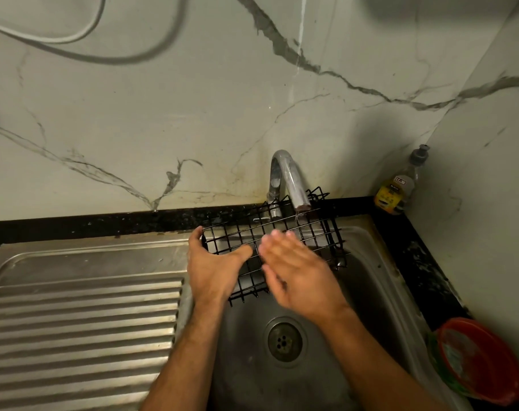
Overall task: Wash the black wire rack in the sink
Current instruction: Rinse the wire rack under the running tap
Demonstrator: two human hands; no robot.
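Note:
The black wire rack is held over the steel sink, tilted, with its far edge under the tap. A thin trickle of water falls from the spout onto the grid. My left hand grips the rack's left edge, thumb across the top of the wires and fingers hooked round the far corner. My right hand lies flat on the grid with its fingers straight, blurred by motion. The rack's near part is hidden under both hands.
A ribbed steel drainboard lies to the left. The drain sits below the hands. A soap bottle stands in the back right corner, a red bowl on the right counter. The marble wall rises close behind the tap.

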